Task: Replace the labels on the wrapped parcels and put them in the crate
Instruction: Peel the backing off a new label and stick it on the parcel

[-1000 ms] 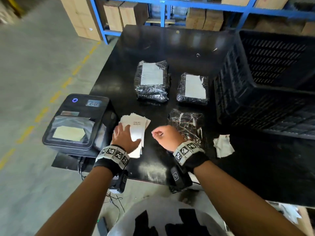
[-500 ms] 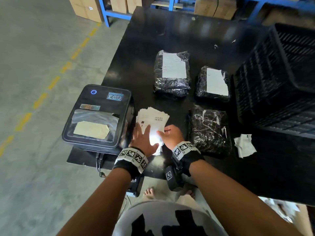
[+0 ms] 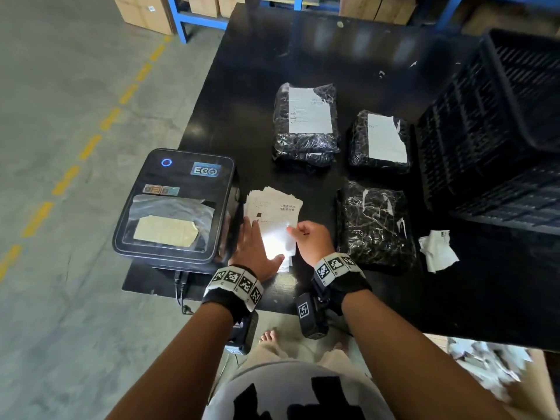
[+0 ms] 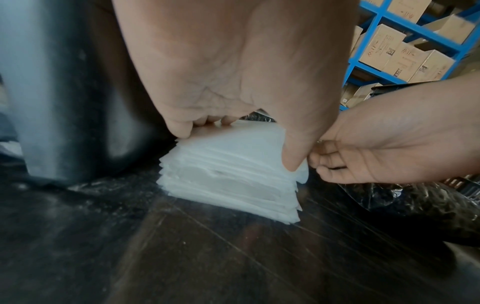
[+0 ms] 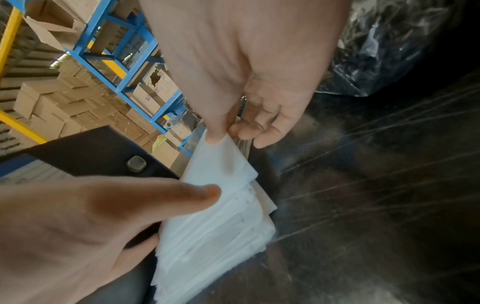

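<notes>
From my head view the black slatted plastic crate [image 3: 491, 122] runs off the right edge, so I can't see its inside, and the print on the stack of white paper labels [image 3: 274, 207] is too small for me to read. My left hand [image 3: 257, 253] covers the near part of that stack, hiding whatever is printed there. In the left wrist view the black label printer [image 4: 64, 92] is only a blur, and the clear-wrapped black parcel [image 4: 415, 197] is cut by the right edge.

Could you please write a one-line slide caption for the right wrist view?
Right hand pinches the top label's corner off the label stack while the left hand steadies it.
</notes>
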Tool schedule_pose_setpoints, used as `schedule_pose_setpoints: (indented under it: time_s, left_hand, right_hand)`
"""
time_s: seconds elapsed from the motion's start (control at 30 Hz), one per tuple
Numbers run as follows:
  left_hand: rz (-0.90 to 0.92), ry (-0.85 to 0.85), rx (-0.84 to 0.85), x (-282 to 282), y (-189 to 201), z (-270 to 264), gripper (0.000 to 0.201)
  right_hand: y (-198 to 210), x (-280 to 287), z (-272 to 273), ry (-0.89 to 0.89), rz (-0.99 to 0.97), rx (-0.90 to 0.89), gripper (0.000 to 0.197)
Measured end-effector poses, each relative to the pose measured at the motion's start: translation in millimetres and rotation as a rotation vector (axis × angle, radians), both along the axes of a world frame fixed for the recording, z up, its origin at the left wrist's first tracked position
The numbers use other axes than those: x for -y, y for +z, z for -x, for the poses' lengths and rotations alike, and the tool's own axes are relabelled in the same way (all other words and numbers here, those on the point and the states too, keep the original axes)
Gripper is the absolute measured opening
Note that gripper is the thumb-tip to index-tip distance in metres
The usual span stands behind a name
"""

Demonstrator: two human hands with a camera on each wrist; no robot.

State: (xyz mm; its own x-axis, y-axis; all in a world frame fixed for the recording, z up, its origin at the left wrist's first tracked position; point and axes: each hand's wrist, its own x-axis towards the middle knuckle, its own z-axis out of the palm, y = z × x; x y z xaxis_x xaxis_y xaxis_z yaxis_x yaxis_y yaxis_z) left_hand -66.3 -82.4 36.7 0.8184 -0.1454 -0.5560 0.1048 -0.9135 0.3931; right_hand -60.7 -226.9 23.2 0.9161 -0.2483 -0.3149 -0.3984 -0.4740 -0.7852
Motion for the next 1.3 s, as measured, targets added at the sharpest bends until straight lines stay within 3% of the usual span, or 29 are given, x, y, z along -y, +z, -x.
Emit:
schedule_pose_setpoints:
  time_s: [0.2,0.63,0.8,0.97,1.07,1.17,1.3]
  left_hand:
    - [-0.025,0.004,-0.013,2,2,1,0.098]
    - [-0.112,0.077,-0.011,17,9,-3,0.104]
    - [-0.032,0.074,0.113,29,38,-14,0.087]
    - [0.287,-0.057,0.344,75,92,-20,0.052]
    - [0.409,-0.231,0.397,111,114,-13,0.054]
    - [0.378,-0.372,0.384,141,120,-8,0.057]
    - [0.463,-0.423,0.311,162,124,0,0.056]
  right_hand:
    - [12,9,5,0.018,-0.078,-0.005,0.019]
    - [54,58,13,0.013,-0.016,0.059,0.048]
    - [74,92,20,-0.039,-0.007,0.142,0.043]
    - [91,133,23,-0.169,-0.059,0.188,0.036]
    - [106,147,28,-0.213,-0.199,0.168,0.031]
    - [117,159,36,-0.251,-0.303,0.179,0.03]
    - [123,175,48,-0.295,-0.27,0.239,0.039]
